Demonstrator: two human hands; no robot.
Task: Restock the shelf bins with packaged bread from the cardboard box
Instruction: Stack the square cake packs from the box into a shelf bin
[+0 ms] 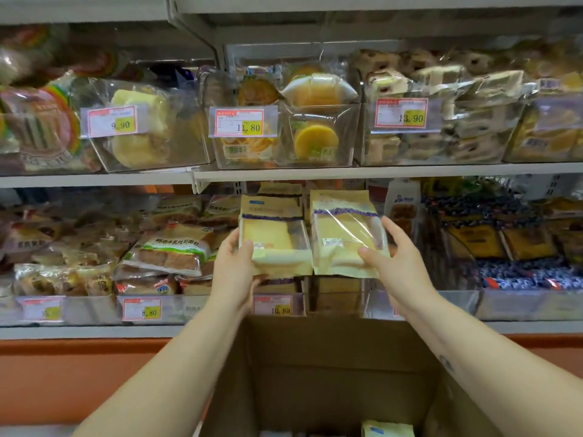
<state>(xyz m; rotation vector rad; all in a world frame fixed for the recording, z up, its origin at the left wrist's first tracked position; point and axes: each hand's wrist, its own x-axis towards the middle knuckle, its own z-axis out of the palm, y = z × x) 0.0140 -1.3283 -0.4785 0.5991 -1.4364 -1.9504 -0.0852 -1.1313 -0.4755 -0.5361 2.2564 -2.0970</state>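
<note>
A white metal shelf unit point(347, 174) fills the view. Its two visible levels are lined with clear plastic bins point(318, 137) of wrapped cakes and loaves, most fronted by a red-and-yellow price tag point(239, 122). Below the lower shelf edge runs an orange base panel point(94, 373). An open brown cardboard box point(331, 367) stands directly in front, its far wall rising before that shelf edge, and one pale yellow packet point(387, 429) shows at its bottom. The left hand point(233, 263) grips a pale yellow bread pack with a clear window point(274, 244) at its lower left corner, thumb pressed on the front and fingers curled underneath. The right hand point(398, 263) holds a second pale yellow bread pack point(344, 238) by its lower right corner, thumb across the front and fingers reaching up along the side edge. Both packs stand upright and side by side, edges just about meeting, in front of the middle clear bin on the lower shelf point(339, 302), above the box. More packs of the same kind point(279, 190) stand behind them in that bin.
</note>
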